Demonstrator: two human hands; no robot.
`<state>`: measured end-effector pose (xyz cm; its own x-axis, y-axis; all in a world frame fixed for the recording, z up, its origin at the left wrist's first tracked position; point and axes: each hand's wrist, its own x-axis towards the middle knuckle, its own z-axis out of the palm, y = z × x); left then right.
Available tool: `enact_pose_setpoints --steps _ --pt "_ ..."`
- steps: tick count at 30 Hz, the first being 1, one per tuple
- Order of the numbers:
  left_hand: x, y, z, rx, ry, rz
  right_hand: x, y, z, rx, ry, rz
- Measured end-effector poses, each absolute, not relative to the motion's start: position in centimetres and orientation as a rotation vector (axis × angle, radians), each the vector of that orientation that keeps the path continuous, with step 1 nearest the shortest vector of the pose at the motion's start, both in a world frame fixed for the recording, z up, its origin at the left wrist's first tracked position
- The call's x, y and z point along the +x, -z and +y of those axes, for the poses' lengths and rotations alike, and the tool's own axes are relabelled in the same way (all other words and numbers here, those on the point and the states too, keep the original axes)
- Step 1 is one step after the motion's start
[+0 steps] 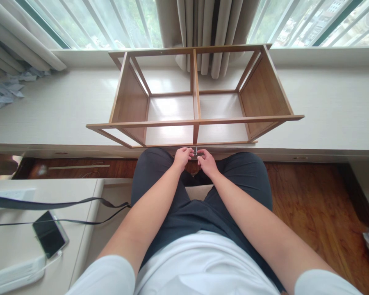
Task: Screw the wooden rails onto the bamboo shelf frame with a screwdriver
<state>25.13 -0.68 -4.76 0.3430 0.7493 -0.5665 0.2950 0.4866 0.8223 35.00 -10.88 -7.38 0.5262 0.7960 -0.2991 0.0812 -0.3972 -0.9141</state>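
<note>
A light wooden shelf frame [194, 121] with a middle divider lies on its side on a white window ledge [326, 106] in front of me. My left hand [182, 157] and my right hand [205, 160] meet between my knees, just below the frame's front rail. Both pinch a small metal part [196, 151] held between their fingertips. The part is too small to make out in detail. I am seated, with dark trousers and a white shirt.
A phone [50, 234], a white power strip [17, 273] and dark cables [64, 203] lie on a white surface at the lower left. Curtains [203, 32] hang behind the frame. Crumpled paper [3, 92] sits at the far left. Wooden floor [310, 196] lies to the right.
</note>
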Motion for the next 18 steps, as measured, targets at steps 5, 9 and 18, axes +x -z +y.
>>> enact_pose_setpoints --steps 5,9,18 --pt "25.1 4.38 -0.84 1.086 -0.398 1.226 35.01 7.4 -10.88 -1.822 -0.962 -0.722" --pt "25.12 4.25 -0.92 1.097 -0.407 1.225 35.0 7.57 -10.88 -1.818 -0.967 -0.714" --pt "25.27 4.07 -0.93 1.089 -0.409 1.218 35.07 7.85 -10.91 -1.807 -0.97 -0.707"
